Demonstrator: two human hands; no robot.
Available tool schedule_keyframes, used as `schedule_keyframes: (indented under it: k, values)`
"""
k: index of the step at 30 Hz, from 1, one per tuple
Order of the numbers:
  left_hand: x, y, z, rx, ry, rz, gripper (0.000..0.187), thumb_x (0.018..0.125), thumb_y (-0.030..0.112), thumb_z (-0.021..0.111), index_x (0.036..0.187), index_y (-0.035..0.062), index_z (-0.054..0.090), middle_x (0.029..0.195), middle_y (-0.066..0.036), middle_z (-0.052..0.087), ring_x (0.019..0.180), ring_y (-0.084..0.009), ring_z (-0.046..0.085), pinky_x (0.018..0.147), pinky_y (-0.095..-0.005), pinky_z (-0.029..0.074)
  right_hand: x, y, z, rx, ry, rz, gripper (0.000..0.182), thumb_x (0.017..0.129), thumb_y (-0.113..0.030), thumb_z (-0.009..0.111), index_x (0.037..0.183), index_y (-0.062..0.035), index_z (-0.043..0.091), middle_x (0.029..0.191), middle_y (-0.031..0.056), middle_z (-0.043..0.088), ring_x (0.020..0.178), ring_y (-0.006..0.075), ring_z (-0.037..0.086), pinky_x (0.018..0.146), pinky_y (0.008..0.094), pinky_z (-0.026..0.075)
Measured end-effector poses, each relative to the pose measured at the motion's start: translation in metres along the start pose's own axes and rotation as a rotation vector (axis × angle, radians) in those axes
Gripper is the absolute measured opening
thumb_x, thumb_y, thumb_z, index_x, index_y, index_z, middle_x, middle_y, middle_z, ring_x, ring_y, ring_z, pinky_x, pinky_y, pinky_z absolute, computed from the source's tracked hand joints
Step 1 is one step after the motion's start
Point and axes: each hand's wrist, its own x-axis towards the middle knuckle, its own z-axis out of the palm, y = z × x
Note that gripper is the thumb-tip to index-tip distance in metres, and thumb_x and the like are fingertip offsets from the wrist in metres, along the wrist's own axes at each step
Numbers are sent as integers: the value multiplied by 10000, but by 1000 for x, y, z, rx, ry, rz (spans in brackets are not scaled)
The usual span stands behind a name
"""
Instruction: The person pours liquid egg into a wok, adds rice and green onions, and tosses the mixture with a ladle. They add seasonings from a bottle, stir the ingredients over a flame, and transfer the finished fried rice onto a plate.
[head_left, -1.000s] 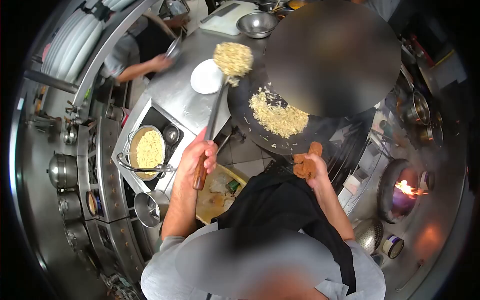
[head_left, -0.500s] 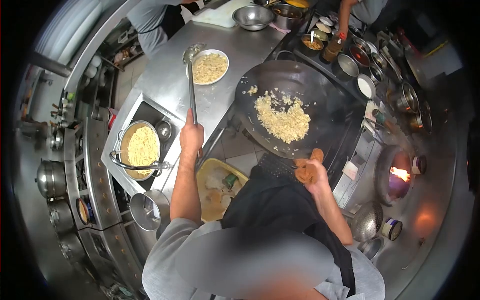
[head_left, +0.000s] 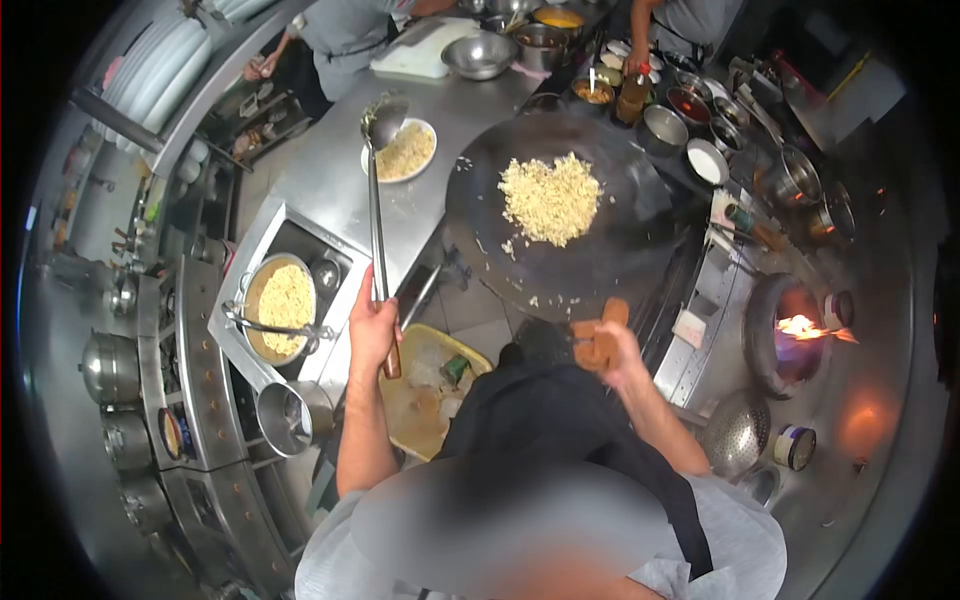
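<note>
Currently on record: one wok (head_left: 600,250), held off the burner by the right hand (head_left: 600,345), which was clenched on its handle through an orange cloth (head_left: 592,340); a mound of fried rice (head_left: 550,198) sat in the pan toward twelve o'clock of the bowl. Left hand (head_left: 373,325), closed round the wooden grip of a long ladle (head_left: 378,200), with the bowl of the ladle poised at the ten o'clock rim of a white plate (head_left: 405,150) on the steel counter (head_left: 330,190). Portion status, as judged: plate part-filled, most of the rice not yet served. Margins: the wok's nine o'clock edge stood just beside the counter's edge, the plate near it; condiment pots (head_left: 690,120) crowded the wok's one o'clock side, and a lit burner (head_left: 800,330) lay at four o'clock. Open room: the floor gap beneath the wok, with a yellow bin (head_left: 430,390) at seven o'clock. Noodle pot (head_left: 280,305) recessed at nine o'clock, clear of the ladle's line.
</note>
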Motion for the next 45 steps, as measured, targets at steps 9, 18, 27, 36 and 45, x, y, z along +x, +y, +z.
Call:
schedule_keyframes:
  k: [9,18,27,36,45]
  values:
    - [-96,54,24,-237,-247,-197,724,890,-3,511,1533,17,177,639,-15,492,437,-98,454,426,-236,424,-7,-11,-15,-236,-20,-250,338,802,-137,574,1103,18,566,971,142,637,831,258,659,702,391,561]
    - [-111,8,122,-770,-650,-770,355,953,90,503,1298,146,442,661,16,480,470,-82,461,408,-242,372,22,7,-63,-341,71,-181,273,790,-94,545,1034,25,568,850,155,649,728,240,669,651,394,566]
    - [-114,-8,128,-1002,-855,-1105,86,979,165,488,896,146,473,665,52,482,465,-62,444,389,-223,347,53,42,-115,246,142,208,288,844,-182,589,1070,-6,555,976,154,643,877,308,674,777,459,583]
    - [-92,22,106,-631,-566,-839,336,951,110,529,1241,151,364,687,28,474,454,-80,413,378,-242,317,25,15,-95,70,263,81,240,841,-186,537,917,14,646,803,112,665,650,224,664,497,331,511]
    - [-73,9,123,-353,-602,-834,539,946,99,531,1433,130,302,676,8,477,470,-87,446,392,-242,351,-7,37,-120,-782,350,-422,298,777,-95,585,1043,37,582,930,159,660,805,260,680,677,373,554]
